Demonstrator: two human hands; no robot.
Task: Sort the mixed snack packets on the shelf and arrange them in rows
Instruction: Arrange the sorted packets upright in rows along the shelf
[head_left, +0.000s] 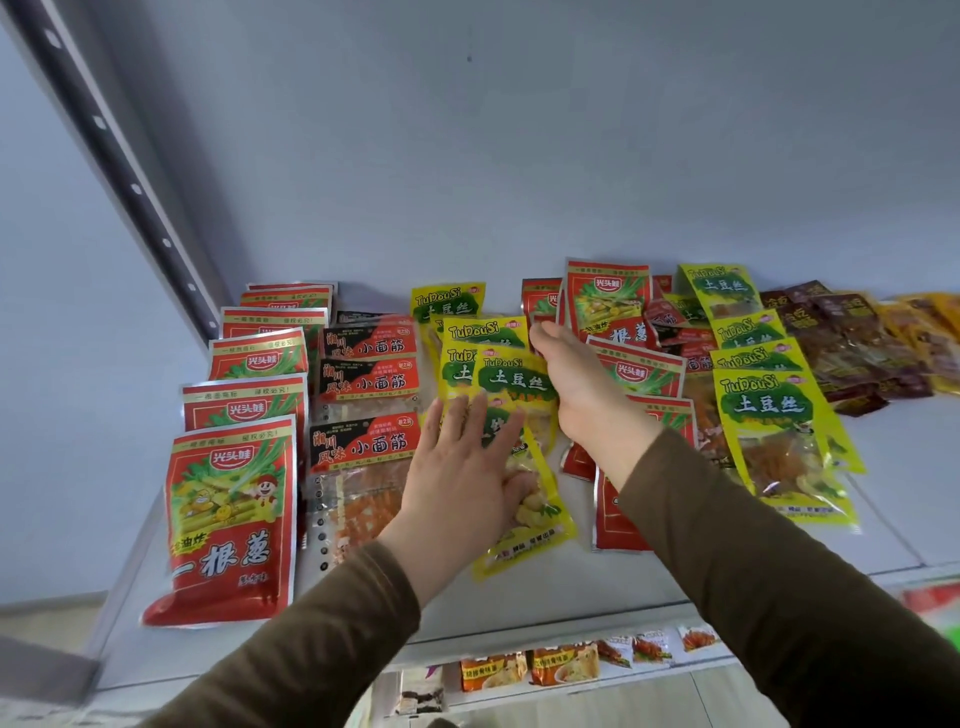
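The shelf (597, 587) holds many snack packets lying flat. On the far left a row of red packets (234, 519) runs from near to far, each one partly over the next, so that kind looks sorted. Just right of it is a row of black-and-red packets (363, 384). In the middle a row of yellow packets (514, 384) is being made. The left hand (462, 467) lies flat on the near yellow packet with its fingers straight and spread; it seems to press the packet down so the row does not slide. The right hand (576, 384) reaches farther in, and its fingers curl by the far edge of a yellow packet next to a red one. Whether it pinches a packet or only pushes cannot be told from here. To the right the packets are mixed: more red ones (613, 306), more yellow ones (779, 426) and brown ones (841, 343) lie over each other, with some orange ones at the far right. So the left part looks done, and the right pile seems left to sort. A lower shelf with other packets (561, 667) shows below.
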